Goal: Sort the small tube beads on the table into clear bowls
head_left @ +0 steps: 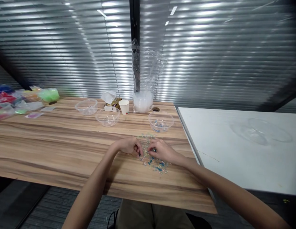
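Small tube-like pieces (159,168), some blue and others clear or pale, lie scattered on the wooden table around my hands. My left hand (131,146) rests at the left edge of the scatter, fingers bent down and pinched on a small dark blue piece. Across from it, my right hand (164,150) is over the pieces with thumb and forefinger together. Dark blue bits show inside its curled fingers, partly hidden. Just beyond the right hand stands a clear plastic bowl (161,118) with blue pieces in its bottom.
Two more clear bowls, a left one (86,107) and a nearer one (108,117), stand by a paper cup (124,107) and tissue pack (112,105). Behind is a clear bag (143,101) of white material. Colourful bags (48,95) lie far left; a white table (234,159) adjoins right.
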### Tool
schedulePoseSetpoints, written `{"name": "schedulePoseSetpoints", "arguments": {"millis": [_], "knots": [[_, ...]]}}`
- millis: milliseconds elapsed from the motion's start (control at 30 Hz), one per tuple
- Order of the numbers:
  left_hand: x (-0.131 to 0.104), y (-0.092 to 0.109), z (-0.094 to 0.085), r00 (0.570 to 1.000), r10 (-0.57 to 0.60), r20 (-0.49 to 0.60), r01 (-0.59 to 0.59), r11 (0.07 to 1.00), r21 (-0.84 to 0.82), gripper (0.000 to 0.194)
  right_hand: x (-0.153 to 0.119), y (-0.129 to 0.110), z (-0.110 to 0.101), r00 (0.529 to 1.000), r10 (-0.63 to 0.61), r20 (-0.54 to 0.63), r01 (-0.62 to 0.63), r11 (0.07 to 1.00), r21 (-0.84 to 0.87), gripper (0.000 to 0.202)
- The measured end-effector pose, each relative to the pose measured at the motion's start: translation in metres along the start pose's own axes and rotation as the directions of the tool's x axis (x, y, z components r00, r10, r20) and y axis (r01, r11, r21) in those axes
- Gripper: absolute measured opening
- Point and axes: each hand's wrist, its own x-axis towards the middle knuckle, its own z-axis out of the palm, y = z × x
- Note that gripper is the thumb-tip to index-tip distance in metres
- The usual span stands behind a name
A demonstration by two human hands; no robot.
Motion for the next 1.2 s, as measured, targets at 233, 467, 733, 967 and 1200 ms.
{"name": "schedulePoseSetpoints", "arguments": {"millis": [233,467,733,967,1200], "knots": [[-0.001,0.001,-0.001,0.999,-0.012,-0.048,0.013,1.0,0.017,0.023,-0.001,-0.008,-0.01,0.998,0.006,0.055,-0.005,1.0,-0.016,0.017],[0.001,0.001,0.002,0.998,-0.025,-0.058,0.026,0.999,0.024,0.019,0.006,-0.016,-0.013,0.986,-0.102,0.13,0.123,0.979,-0.165,0.019],[0.002,-0.003,0.001,0.993,0.0,-0.118,0.0,1.0,0.001,0.008,0.011,0.005,-0.078,0.951,-0.117,-0.286,0.048,0.97,-0.238,0.015],[-0.002,0.001,-0.006,0.97,0.099,-0.22,-0.114,0.992,-0.055,0.005,0.016,0.048,-0.101,0.921,0.027,-0.388,-0.202,0.886,-0.418,0.019],[0.005,0.032,-0.03,0.834,0.202,-0.514,-0.196,0.978,0.066,0.015,-0.02,0.038,-0.037,0.933,-0.22,-0.284,0.098,0.916,-0.388,0.028]]}}
